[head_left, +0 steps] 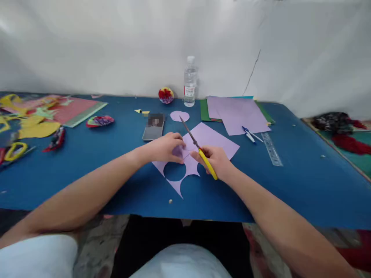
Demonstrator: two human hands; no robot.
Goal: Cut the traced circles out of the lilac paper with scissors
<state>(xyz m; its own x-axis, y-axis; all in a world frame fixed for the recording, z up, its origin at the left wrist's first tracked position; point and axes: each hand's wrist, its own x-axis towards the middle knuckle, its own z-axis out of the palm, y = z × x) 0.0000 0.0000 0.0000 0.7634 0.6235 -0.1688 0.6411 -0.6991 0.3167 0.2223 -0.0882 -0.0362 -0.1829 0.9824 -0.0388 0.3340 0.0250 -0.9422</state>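
Observation:
In my right hand (216, 160) is a pair of scissors (207, 163) with yellow handles, its dark blades pointing up and to the left over the paper. My left hand (169, 147) has its fingers curled at the left part of a purple sheet of paper (216, 139), gripping it there. Round holes and curved edges show along the near side of that sheet. Two overlapping purple paper circles (179, 116) lie just beyond it. A phone (153, 127) rests close behind my left hand.
A water bottle (189, 83) and a round colourful ball (166, 95) stand by the wall. On the right are stacked purple sheets (240, 114), pens (249, 135) and a clear ruler (271, 150). Yellow paper scraps (39, 129) and other yellow-handled scissors (16, 151) lie left.

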